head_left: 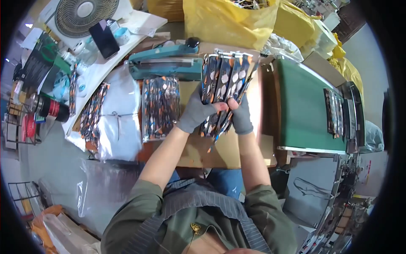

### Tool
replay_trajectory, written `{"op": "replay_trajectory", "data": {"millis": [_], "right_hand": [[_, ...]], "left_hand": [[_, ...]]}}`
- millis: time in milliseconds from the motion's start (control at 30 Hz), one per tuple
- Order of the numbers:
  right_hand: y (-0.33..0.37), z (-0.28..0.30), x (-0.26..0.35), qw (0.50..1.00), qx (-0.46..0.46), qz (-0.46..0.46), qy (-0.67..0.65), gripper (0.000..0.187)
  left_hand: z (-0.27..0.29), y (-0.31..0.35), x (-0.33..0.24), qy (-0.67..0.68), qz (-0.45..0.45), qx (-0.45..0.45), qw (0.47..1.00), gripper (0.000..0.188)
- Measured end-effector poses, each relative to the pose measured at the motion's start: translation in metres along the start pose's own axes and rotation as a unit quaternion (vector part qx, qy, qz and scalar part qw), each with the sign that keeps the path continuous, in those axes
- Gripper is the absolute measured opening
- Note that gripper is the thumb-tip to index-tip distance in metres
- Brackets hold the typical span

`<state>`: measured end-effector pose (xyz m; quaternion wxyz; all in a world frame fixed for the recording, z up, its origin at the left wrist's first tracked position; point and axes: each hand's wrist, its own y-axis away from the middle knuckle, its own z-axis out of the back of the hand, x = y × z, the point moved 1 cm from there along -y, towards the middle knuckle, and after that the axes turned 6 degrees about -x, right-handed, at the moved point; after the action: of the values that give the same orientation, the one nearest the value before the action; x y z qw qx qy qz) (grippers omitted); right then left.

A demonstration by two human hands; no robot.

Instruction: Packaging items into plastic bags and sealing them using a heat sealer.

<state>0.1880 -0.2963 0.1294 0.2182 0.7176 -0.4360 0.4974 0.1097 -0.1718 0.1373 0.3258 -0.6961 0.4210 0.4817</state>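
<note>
While in gloved grip [196, 112] [242, 118], illegible patterned strips [228, 77].

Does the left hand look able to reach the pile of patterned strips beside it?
Likely yes: the pile lies close by the left hand, with nothing visibly between them. But it and the right hand hold the bundle, so it would probably need freeing first.

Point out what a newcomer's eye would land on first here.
Probably the bundle of dark patterned packets near the centre, held between the left hand and right hand. Next, perhaps the big yellow bag at the top, then the broad green surface on the right.
</note>
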Motion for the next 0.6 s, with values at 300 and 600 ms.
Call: {"op": "replay_trajectory", "data": {"millis": [300, 600], "right_hand": [[0.064, -0.053, 0.054, 0.971, 0.168, 0.092, 0.140, 0.094], [0.099, -0.108, 0.046, 0.908, 0.308, -0.274, 0.070, 0.048]], "left_hand": [[0.015, 0.068, -0.029, -0.208, -0.087, 0.139, 0.964, 0.099], [0.037, 0.184, -0.013, 0.249, 0.202, 0.038, 0.947, 0.044]]}}
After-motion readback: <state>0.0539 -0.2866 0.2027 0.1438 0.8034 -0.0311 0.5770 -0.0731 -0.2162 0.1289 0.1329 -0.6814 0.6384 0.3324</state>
